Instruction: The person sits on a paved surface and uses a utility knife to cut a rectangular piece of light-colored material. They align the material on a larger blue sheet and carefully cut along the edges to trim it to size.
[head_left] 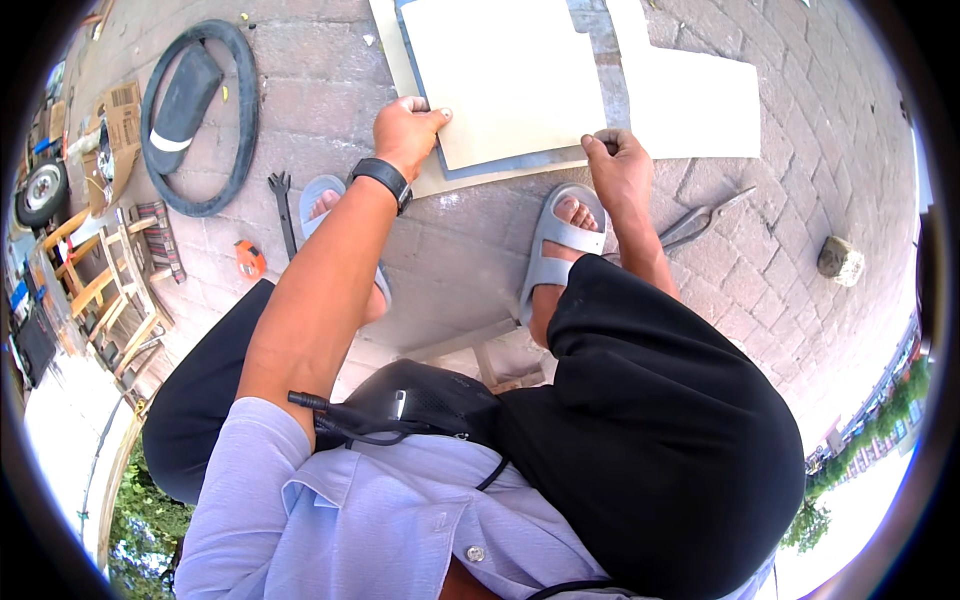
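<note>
A pale cream sheet (510,80), flat and stiff like cardboard, lies in front of my feet over a blue-grey sheet (500,163) that shows along its edges. Under both, a larger tan sheet (440,182) peeks out. My left hand (408,137) is closed on the cream sheet's left edge, thumb on top and fingers tucked beneath. At its near right corner, my right hand (622,170) pinches the edge between thumb and curled fingers. Another cream piece (695,105) with a stepped outline lies to the right.
Metal shears (705,218) lie right of my right foot, a stone block (841,261) farther right. On the left are a black rubber ring (250,110), an orange tape measure (250,260), a dark forked tool (283,210) and wooden chairs (120,290). Brick paving (320,60) spreads around.
</note>
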